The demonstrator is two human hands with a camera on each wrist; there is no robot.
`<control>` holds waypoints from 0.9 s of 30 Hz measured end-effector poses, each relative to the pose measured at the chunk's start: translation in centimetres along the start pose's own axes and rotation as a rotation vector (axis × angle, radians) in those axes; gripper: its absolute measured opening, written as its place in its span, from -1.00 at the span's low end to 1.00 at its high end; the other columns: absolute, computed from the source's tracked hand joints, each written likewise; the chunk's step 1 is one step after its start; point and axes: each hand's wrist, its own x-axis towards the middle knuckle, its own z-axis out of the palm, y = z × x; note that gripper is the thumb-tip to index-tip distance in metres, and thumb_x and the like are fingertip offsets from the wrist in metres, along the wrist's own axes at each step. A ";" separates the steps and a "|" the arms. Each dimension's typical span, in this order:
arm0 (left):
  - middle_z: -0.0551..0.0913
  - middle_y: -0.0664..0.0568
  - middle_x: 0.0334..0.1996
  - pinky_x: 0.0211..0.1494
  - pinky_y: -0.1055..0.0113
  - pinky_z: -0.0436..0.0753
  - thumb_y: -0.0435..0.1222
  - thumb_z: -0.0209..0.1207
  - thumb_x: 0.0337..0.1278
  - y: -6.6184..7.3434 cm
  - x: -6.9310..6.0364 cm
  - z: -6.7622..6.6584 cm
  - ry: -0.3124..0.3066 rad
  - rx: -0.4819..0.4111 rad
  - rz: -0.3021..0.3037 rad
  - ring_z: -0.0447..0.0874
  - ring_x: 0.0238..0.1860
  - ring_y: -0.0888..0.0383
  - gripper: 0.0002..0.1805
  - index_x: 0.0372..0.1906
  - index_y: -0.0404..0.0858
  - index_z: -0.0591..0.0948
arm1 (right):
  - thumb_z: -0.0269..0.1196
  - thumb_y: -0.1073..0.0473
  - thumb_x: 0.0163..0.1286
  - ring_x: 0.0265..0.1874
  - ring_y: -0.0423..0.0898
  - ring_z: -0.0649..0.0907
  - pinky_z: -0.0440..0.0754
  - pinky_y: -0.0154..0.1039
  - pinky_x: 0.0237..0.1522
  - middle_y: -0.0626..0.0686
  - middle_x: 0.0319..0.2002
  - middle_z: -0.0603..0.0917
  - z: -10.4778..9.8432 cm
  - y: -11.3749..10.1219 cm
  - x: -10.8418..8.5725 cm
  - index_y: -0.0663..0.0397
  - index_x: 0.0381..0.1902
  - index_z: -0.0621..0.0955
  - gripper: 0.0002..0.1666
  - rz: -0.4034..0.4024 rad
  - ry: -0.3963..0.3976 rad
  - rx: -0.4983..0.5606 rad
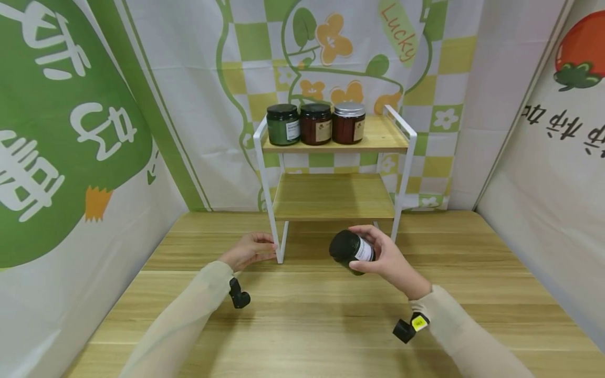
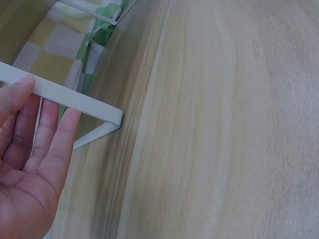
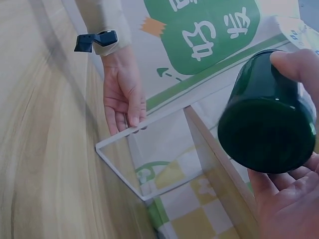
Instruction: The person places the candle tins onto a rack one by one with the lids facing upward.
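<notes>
A two-tier shelf rack (image 1: 334,195) with white metal legs and wooden boards stands on the table. Low on its front left leg, my left hand (image 1: 249,249) pinches the white metal, thumb on one side and fingers on the other in the left wrist view. My right hand (image 1: 385,260) grips a dark green jar (image 1: 344,245) with a black lid and white label, tilted in front of the lower board and off the table. The right wrist view shows the jar's base (image 3: 266,137). On the top board sit a green jar (image 1: 285,131) and two brown jars (image 1: 316,129), (image 1: 350,128).
The wooden table (image 1: 302,320) spreads around the rack. Behind it hangs a patterned cloth (image 1: 255,42), with a green printed cloth (image 1: 61,131) at the left and a white printed one (image 1: 543,168) at the right. Low white rails (image 1: 402,123) edge the top board's sides.
</notes>
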 end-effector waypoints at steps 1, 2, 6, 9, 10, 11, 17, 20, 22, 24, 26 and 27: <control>0.58 -0.02 -0.19 0.22 0.16 0.64 -0.49 0.11 0.30 0.0 0.0 0.0 0.000 -0.001 0.000 0.57 0.12 -0.18 -0.90 -0.13 -0.32 0.53 | 0.42 0.40 0.11 -0.04 -0.23 0.59 0.70 -0.41 -0.19 -0.09 0.10 0.52 0.0 0.0 0.0 0.31 0.31 0.29 -0.16 -0.006 -0.002 0.005; 0.58 -0.03 -0.19 0.21 0.17 0.64 -0.49 0.11 0.30 0.0 0.0 0.0 0.001 -0.003 0.000 0.57 0.12 -0.18 -0.89 -0.13 -0.32 0.53 | 0.41 0.40 0.11 -0.03 -0.24 0.59 0.70 -0.42 -0.17 -0.09 0.10 0.52 -0.1 0.0 0.1 0.33 0.31 0.28 -0.16 -0.014 -0.004 0.013; 0.57 -0.03 -0.18 0.21 0.17 0.65 -0.49 0.11 0.30 0.1 -0.1 0.1 0.002 -0.006 0.002 0.57 0.12 -0.18 -0.89 -0.12 -0.33 0.52 | 0.41 0.40 0.11 0.00 -0.24 0.59 0.69 -0.44 -0.09 -0.09 0.09 0.52 -0.2 0.0 0.1 0.35 0.30 0.28 -0.16 -0.037 -0.004 0.029; 0.58 -0.02 -0.19 0.21 0.17 0.65 -0.49 0.11 0.30 0.1 -0.1 0.1 0.000 -0.006 0.005 0.57 0.12 -0.17 -0.90 -0.14 -0.32 0.53 | 0.42 0.40 0.11 0.01 -0.23 0.59 0.69 -0.43 -0.06 -0.07 0.08 0.51 -0.3 0.0 0.1 0.34 0.29 0.30 -0.18 -0.050 -0.005 0.027; 0.58 -0.01 -0.20 0.20 0.18 0.65 -0.49 0.11 0.30 0.1 -0.1 0.0 -0.001 -0.006 0.007 0.58 0.11 -0.16 -0.90 -0.14 -0.31 0.53 | 0.42 0.40 0.11 0.01 -0.23 0.59 0.69 -0.43 -0.06 -0.06 0.08 0.51 -0.3 0.0 0.1 0.34 0.29 0.30 -0.18 -0.054 -0.006 0.025; 0.58 -0.01 -0.20 0.20 0.18 0.66 -0.49 0.11 0.30 0.0 -0.1 0.0 -0.002 -0.007 0.006 0.58 0.11 -0.16 -0.90 -0.15 -0.30 0.53 | 0.42 0.40 0.11 0.02 -0.23 0.59 0.69 -0.43 -0.06 -0.06 0.08 0.52 -0.3 0.0 0.1 0.34 0.29 0.31 -0.19 -0.059 -0.008 0.023; 0.58 -0.04 -0.18 0.20 0.17 0.65 -0.50 0.10 0.30 0.1 -0.1 0.0 -0.007 -0.017 0.006 0.56 0.12 -0.18 -0.90 -0.15 -0.30 0.53 | 0.42 0.42 0.09 -0.03 -0.23 0.61 0.69 -0.43 -0.09 -0.09 0.03 0.55 -0.5 0.0 0.2 0.34 0.24 0.36 -0.24 -0.067 0.005 -0.008; 0.58 -0.03 -0.19 0.21 0.16 0.65 -0.50 0.11 0.29 0.0 -0.2 0.1 -0.009 -0.023 0.007 0.57 0.11 -0.17 -0.90 -0.16 -0.30 0.52 | 0.42 0.42 0.09 -0.03 -0.22 0.60 0.68 -0.44 -0.08 -0.10 0.03 0.55 -0.5 -0.1 0.2 0.32 0.23 0.38 -0.26 -0.067 0.008 -0.015; 0.58 -0.02 -0.20 0.21 0.17 0.65 -0.50 0.11 0.29 0.0 -0.1 0.0 -0.007 -0.029 0.003 0.58 0.10 -0.15 -0.90 -0.16 -0.30 0.53 | 0.42 0.43 0.09 -0.03 -0.22 0.60 0.67 -0.45 -0.06 -0.10 0.02 0.55 -0.5 -0.2 0.2 0.33 0.22 0.38 -0.26 -0.068 0.007 -0.016; 0.58 -0.02 -0.21 0.20 0.18 0.66 -0.50 0.12 0.29 0.0 -0.1 0.0 -0.005 -0.031 0.002 0.59 0.10 -0.14 -0.90 -0.16 -0.30 0.52 | 0.42 0.42 0.08 -0.03 -0.22 0.60 0.67 -0.45 -0.06 -0.10 0.02 0.55 -0.5 -0.2 0.1 0.34 0.22 0.38 -0.26 -0.071 0.009 -0.021; 0.58 -0.01 -0.21 0.19 0.19 0.66 -0.49 0.12 0.29 0.0 -0.1 0.0 -0.004 -0.030 0.001 0.59 0.09 -0.13 -0.90 -0.16 -0.29 0.52 | 0.43 0.43 0.08 -0.04 -0.22 0.60 0.66 -0.45 -0.06 -0.09 0.01 0.56 -0.5 -0.3 0.1 0.35 0.21 0.38 -0.26 -0.074 0.012 -0.027; 0.58 -0.01 -0.21 0.19 0.20 0.66 -0.49 0.11 0.29 0.0 0.0 0.0 -0.004 -0.030 0.001 0.59 0.09 -0.13 -0.90 -0.16 -0.29 0.52 | 0.43 0.43 0.08 -0.04 -0.22 0.60 0.67 -0.45 -0.06 -0.09 0.01 0.56 -0.5 -0.3 0.1 0.35 0.21 0.38 -0.26 -0.075 0.014 -0.030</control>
